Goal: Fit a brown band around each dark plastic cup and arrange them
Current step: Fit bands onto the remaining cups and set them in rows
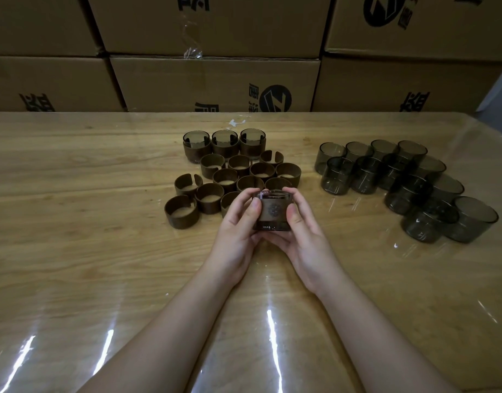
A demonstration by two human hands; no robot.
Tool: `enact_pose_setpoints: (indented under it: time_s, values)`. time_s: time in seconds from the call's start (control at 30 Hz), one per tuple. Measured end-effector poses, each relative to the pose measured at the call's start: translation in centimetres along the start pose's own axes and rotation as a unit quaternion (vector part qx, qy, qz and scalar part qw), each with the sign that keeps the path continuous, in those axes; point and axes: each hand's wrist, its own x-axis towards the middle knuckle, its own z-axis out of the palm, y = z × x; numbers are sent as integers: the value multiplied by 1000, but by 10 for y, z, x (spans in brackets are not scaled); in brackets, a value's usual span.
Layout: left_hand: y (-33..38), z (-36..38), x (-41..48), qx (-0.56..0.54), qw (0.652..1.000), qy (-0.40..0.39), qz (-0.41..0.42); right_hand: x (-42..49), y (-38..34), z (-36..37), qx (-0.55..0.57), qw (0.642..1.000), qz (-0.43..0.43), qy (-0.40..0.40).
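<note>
Between the two hands, held just above the wooden table [74, 194], sits one dark plastic cup [272, 195]. It is upright, its mouth facing up and its axis vertical. A brown band [273, 211] wraps its wall, with the round printed emblem turned toward the person.

The left hand [238, 222] grasps the cup from its left, thumb on the band's front and fingers curled round the far side. The right hand [303, 231] grips it in the same way from the right.

Just beyond the fingertips lies a cluster of loose brown bands [225, 177], standing on edge as open rings, several with their slits showing. Past them, farther from the hands, three banded cups [224, 144] stand upright in a row, touching side by side. Well off to the right of the right hand is a group of bare dark cups [400, 180], all mouth up and packed close. Stacked cardboard boxes [215, 83] rise behind the table's far edge.
</note>
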Motion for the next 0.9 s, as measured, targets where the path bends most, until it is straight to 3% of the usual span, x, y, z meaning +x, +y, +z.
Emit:
enact_pose_setpoints:
  time_s: [0.9]
  values:
    - [-1,-1,0,15,1000,-12,10,3,5,-1,-23,1000,-9,7]
